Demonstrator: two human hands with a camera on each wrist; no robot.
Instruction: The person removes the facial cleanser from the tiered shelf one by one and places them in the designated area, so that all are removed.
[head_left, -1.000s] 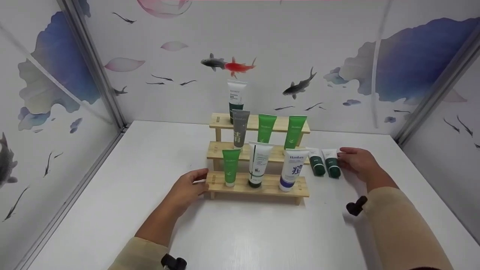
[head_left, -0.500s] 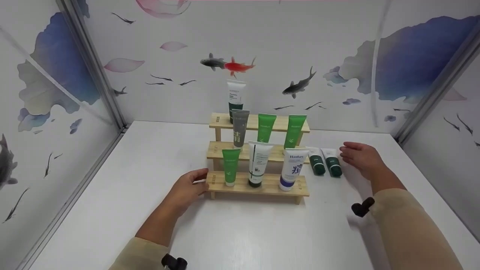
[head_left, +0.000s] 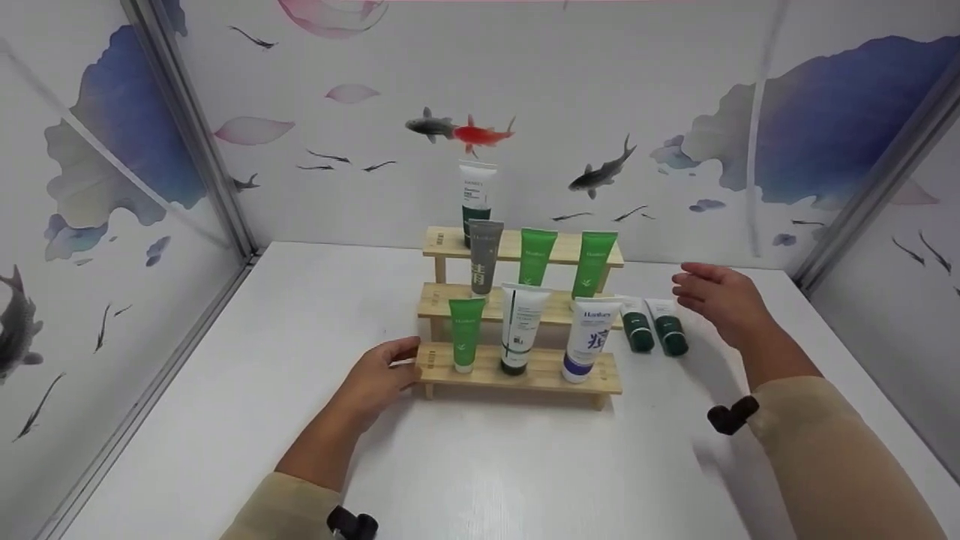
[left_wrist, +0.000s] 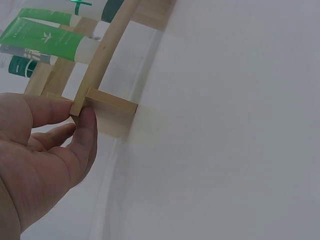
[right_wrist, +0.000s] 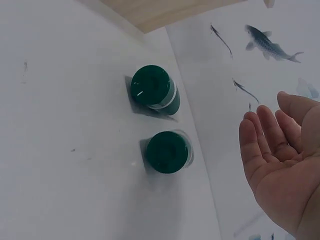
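- Left hand (head_left: 377, 381) pinches end of pale, three-tiered wooden rack (head_left: 549, 363).
- Right hand (head_left: 724, 304) loosely spread near two round-capped tubes (head_left: 670, 331).
- Flat-crimped tubes (head_left: 520, 326) on tiers, front ones partly hiding others.

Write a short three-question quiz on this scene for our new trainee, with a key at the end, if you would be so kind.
1. How many tubes stand on the bottom step of the rack?

2. True or false: the right grip holds nothing.

3. What does the left grip pinch?
a) the grey tube
b) one end of the bottom step
c) the top step

Key: 1: three. 2: true. 3: b.
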